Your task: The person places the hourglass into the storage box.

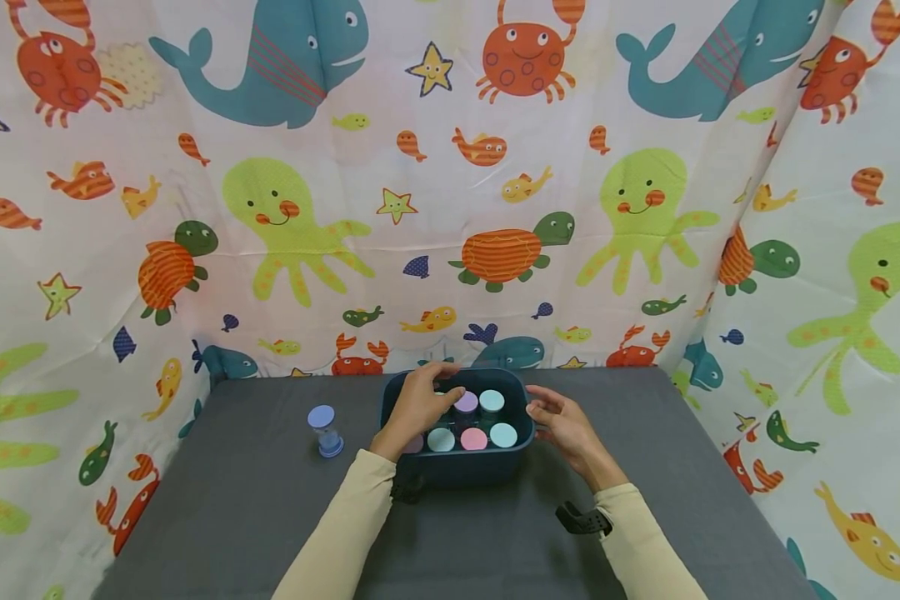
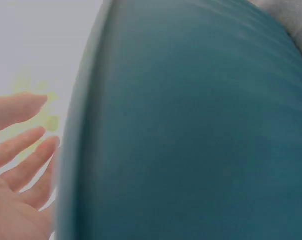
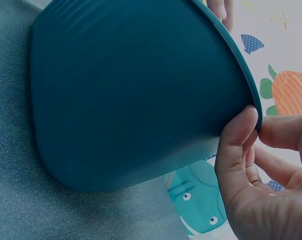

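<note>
A dark teal plastic bin (image 1: pixel 457 471) stands on the table in the head view. Inside it are several upright pieces with round caps, among them a pink cap (image 1: pixel 474 439), a purple cap (image 1: pixel 467 402) and a pale blue cap (image 1: pixel 503 435). Over the bin's left part reaches my left hand (image 1: pixel 420 404), its fingers spread loosely with nothing visible between them in the left wrist view. My right hand (image 1: pixel 567 429) pinches the bin's right rim between thumb and finger, as the right wrist view shows. To the left of the bin, a sand timer (image 1: pixel 326 431) with blue-violet ends stands upright.
The grey tabletop (image 1: pixel 255 517) extends around the bin. Behind and beside it hangs a white cloth (image 1: pixel 435 200) printed with sea animals. A black band (image 1: pixel 583 520) is on the right wrist.
</note>
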### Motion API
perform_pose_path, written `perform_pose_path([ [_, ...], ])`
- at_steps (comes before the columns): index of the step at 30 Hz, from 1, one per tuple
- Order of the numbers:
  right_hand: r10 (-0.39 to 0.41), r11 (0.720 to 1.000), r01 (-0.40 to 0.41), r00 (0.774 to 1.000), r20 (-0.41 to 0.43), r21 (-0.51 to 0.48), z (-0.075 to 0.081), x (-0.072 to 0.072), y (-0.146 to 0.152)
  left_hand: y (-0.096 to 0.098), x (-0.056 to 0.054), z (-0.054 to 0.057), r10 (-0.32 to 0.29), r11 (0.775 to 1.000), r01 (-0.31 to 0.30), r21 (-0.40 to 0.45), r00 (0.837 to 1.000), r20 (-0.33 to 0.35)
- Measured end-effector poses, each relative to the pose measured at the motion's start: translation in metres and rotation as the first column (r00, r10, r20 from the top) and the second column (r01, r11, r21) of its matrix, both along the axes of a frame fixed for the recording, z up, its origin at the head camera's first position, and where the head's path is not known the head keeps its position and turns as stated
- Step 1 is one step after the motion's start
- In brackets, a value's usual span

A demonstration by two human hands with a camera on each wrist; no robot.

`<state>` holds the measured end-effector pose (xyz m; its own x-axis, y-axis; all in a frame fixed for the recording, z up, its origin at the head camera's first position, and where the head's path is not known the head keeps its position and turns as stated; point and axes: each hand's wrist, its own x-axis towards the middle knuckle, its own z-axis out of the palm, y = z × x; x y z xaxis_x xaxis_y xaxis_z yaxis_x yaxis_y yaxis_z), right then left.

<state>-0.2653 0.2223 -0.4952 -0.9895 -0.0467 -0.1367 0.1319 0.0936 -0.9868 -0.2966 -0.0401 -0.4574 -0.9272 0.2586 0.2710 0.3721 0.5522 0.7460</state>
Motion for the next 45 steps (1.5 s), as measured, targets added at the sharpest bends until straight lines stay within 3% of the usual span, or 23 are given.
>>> perform_pose_path([
  [9, 0.002, 1.000, -0.002, 1.000, 0.015, -0.013, 0.000, 0.000, -0.001, -0.028, 0.014, 0.007, 0.056, 0.997, -0.049, 0.064, 0.993, -0.105],
  [18, -0.014, 1.000, 0.014, 1.000, 0.015, -0.001, 0.002, 0.000, 0.000, -0.048, 0.029, 0.014, 0.118, 0.979, -0.094, 0.179, 0.984, -0.131],
  [25, 0.001, 1.000, -0.001, 1.000, 0.009, 0.006, 0.003, 0.001, 0.000, -0.071, 0.036, 0.006, 0.162, 0.966, -0.126, 0.225, 0.975, -0.149],
  [30, 0.001, 1.000, -0.001, 1.000, 0.009, 0.007, 0.002, 0.000, -0.001, -0.093, 0.042, -0.005, 0.201, 0.959, -0.173, 0.226, 0.974, -0.109],
  [40, 0.002, 1.000, -0.002, 1.000, 0.011, 0.010, 0.003, 0.000, -0.001, -0.123, 0.045, -0.023, 0.312, 0.932, -0.271, 0.241, 0.938, -0.151],
  [45, 0.000, 1.000, 0.000, 1.000, 0.015, 0.007, 0.002, 0.000, -0.002, -0.136, 0.048, -0.028, 0.391, 0.896, -0.332, 0.294, 0.905, -0.170],
])
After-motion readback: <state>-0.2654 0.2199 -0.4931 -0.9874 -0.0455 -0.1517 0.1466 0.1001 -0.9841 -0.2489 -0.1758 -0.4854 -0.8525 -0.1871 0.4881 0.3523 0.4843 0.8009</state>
